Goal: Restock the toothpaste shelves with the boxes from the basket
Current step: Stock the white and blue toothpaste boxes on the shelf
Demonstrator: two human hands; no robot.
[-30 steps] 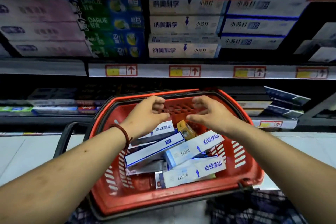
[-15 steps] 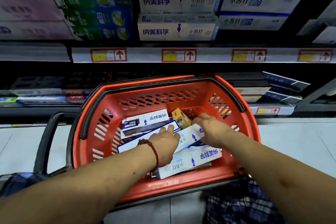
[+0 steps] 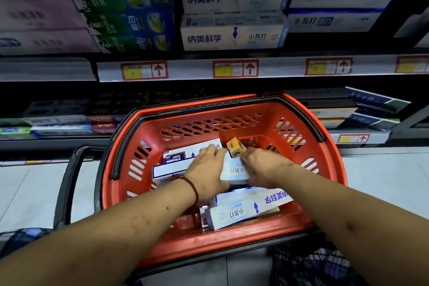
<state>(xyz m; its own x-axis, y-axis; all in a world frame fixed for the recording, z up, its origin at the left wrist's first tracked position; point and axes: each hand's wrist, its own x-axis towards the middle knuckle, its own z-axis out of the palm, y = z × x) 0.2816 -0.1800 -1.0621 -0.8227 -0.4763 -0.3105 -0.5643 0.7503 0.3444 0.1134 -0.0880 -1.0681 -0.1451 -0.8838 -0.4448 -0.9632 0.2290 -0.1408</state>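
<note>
A red basket [image 3: 130,146] sits in front of me below the shelves, with several white toothpaste boxes lying loose in it. My left hand [image 3: 206,169] and my right hand [image 3: 264,167] are both down inside it, gripping one white toothpaste box [image 3: 234,170] between them from either side. A small yellow box [image 3: 235,147] stands just beyond my right fingertips. Two more white boxes [image 3: 243,210] lie near the basket's front wall, and others [image 3: 183,154] lie partly under my left hand.
The upper shelf holds stacked white boxes [image 3: 232,37], green Darlie boxes [image 3: 130,25] and pink boxes [image 3: 41,16] above a price rail [image 3: 234,68]. The dark lower shelf has flat boxes at left [image 3: 60,127] and right [image 3: 371,109]. A black handle [image 3: 69,181] hangs left of the basket.
Both hands dropped from above the basket's rim into it and closed on a white box, which has swung from lying slantwise to pointing away from me. The view tilted down.
</note>
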